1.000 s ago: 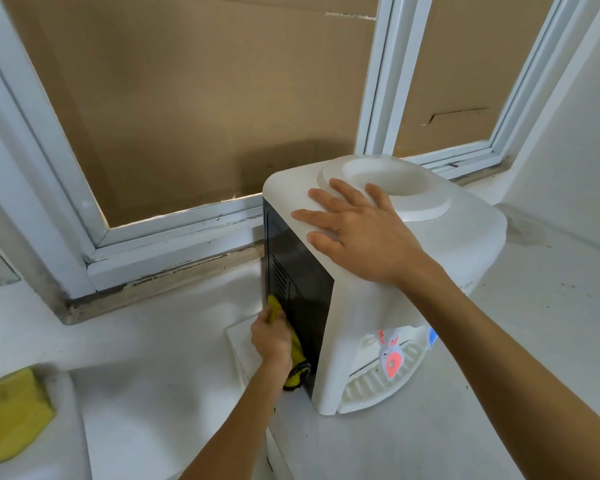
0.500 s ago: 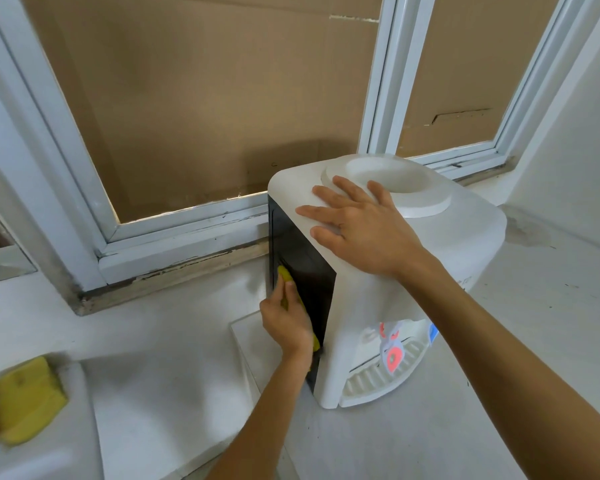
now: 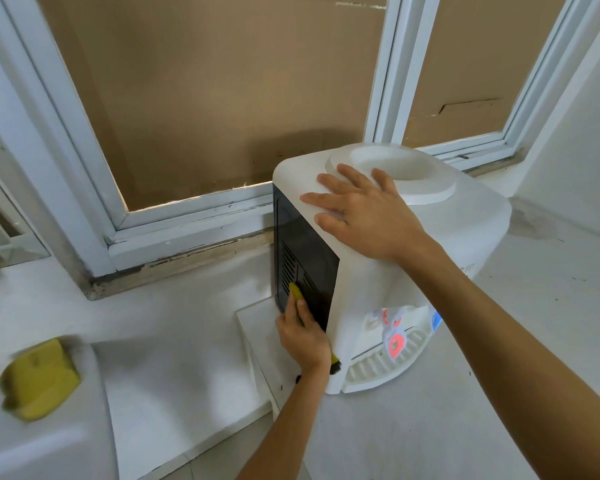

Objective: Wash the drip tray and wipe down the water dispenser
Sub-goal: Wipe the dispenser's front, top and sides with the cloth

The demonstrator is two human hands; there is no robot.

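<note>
Left hand (image 3: 303,336): fingers closed around a yellow cloth (image 3: 296,293), pressed against the black rear panel (image 3: 305,265) of the water dispenser (image 3: 388,271), low down by the vent slots. A dark edge of the cloth hangs out below the wrist.

Right hand (image 3: 368,216): fingers straight and spread, flat on the dispenser's white top beside the bottle well (image 3: 395,173), steadying the unit.

Step in hand, as I judge it: wipe-down of the dispenser, back face. Next move likely calls for firm strokes across the slots while the top hand braces against sliding.

Dispenser stands on the white surface (image 3: 430,427) near the window. Drip tray (image 3: 381,367) seated at its front; contents not visible. Bottle well looks empty. A yellow sponge (image 3: 40,379) lies on a white ledge at far left.
</note>
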